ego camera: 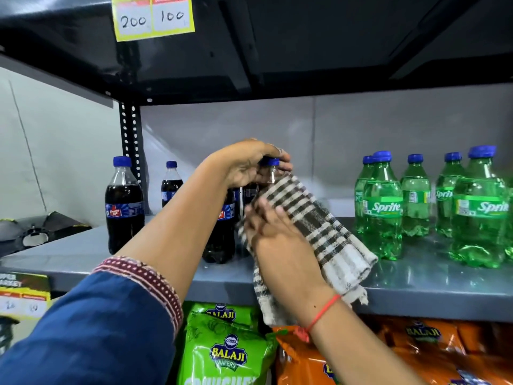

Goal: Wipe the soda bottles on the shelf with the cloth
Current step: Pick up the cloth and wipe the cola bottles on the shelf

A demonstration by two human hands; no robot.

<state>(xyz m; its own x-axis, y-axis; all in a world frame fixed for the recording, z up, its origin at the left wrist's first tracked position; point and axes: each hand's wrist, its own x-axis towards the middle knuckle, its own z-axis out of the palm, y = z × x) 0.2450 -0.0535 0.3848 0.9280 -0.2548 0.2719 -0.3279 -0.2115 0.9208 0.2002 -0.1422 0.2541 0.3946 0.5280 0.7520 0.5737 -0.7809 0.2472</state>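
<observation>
My left hand (247, 162) grips the neck and blue cap of a dark cola bottle (270, 173) standing on the grey shelf (416, 284). My right hand (274, 232) presses a brown-and-white checked cloth (319, 226) against that bottle's body, which the cloth mostly hides. Another cola bottle (222, 232) stands just left of it, partly behind my left forearm. Two more cola bottles stand further left, one in front (124, 207) and one behind (170, 182). Several green Sprite bottles (383, 207) stand at the right of the shelf.
A black shelf (277, 51) overhangs closely, with a yellow price tag (152, 16) on its edge. A slotted black upright (130, 140) stands behind the cola bottles. Green (227, 354) and orange (416, 348) wafer bags fill the shelf below.
</observation>
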